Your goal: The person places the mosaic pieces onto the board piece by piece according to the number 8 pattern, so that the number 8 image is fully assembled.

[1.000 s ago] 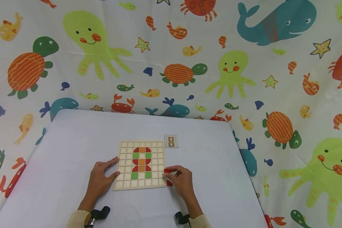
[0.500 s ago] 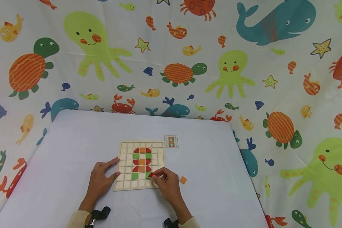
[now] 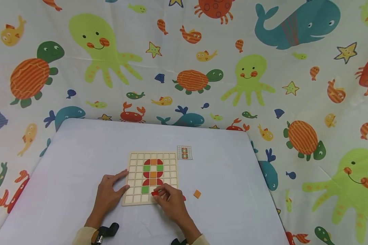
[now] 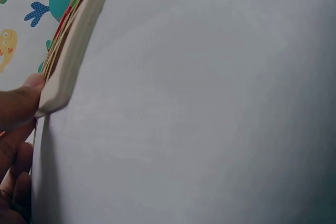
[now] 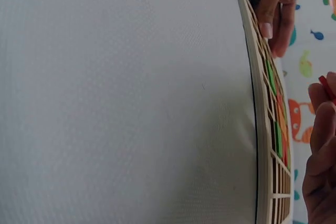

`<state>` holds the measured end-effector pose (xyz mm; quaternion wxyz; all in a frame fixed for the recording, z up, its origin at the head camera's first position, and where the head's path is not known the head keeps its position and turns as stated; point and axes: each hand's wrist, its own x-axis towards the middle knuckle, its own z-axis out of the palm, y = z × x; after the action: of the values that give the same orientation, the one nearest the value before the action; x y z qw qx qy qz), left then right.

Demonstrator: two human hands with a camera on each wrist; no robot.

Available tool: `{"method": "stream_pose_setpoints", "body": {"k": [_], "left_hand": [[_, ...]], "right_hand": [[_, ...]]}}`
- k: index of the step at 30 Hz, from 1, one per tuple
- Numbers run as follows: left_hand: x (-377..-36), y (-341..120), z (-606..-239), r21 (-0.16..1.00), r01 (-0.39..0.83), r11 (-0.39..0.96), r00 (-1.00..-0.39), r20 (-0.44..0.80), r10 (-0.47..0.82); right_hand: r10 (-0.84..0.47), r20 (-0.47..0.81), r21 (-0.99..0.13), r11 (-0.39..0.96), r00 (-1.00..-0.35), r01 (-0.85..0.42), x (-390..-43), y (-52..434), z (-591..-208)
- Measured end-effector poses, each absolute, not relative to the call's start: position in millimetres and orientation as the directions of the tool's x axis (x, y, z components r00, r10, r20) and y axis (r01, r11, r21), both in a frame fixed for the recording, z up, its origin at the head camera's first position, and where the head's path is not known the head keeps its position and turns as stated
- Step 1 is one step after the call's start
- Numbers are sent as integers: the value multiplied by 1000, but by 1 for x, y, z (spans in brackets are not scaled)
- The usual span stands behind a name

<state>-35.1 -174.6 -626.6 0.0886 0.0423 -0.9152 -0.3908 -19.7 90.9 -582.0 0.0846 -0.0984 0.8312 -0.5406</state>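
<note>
Right hand (image 3: pixel 171 204) shifted leftward from beside the right edge of the wooden grid board (image 3: pixel 135 177) to over its lower rows; small red piece (image 3: pixel 154 193) carried along, pinched at the fingertips, now above the bottom cells; orange square tile (image 3: pixel 197 194) uncovered on the tablecloth, lying to the right of the fingers.

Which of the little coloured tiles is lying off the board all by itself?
The orange square tile, lying on the white table right of the wooden board. The other orange tiles sit in the board's grid.
</note>
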Motion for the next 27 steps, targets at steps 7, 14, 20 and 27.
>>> {"method": "stream_pose_setpoints", "body": {"k": [7,14,20,27], "left_hand": [[-35,-175,-626,725,-6,688,-981,130,-146],[-34,-175,-628,722,-11,692,-982,124,-144],[-34,-174,-629,721,-5,693,-981,131,-144],[-35,-175,-628,723,5,691,-978,148,-148]], "right_hand": [[-276,-52,-913,403,-960,-67,-19,86,-582],[-263,-83,-921,388,-961,-26,-18,80,-585],[-199,-54,-919,393,-978,-29,-19,76,-586],[-111,-58,-909,417,-992,6,-20,70,-584]]}}
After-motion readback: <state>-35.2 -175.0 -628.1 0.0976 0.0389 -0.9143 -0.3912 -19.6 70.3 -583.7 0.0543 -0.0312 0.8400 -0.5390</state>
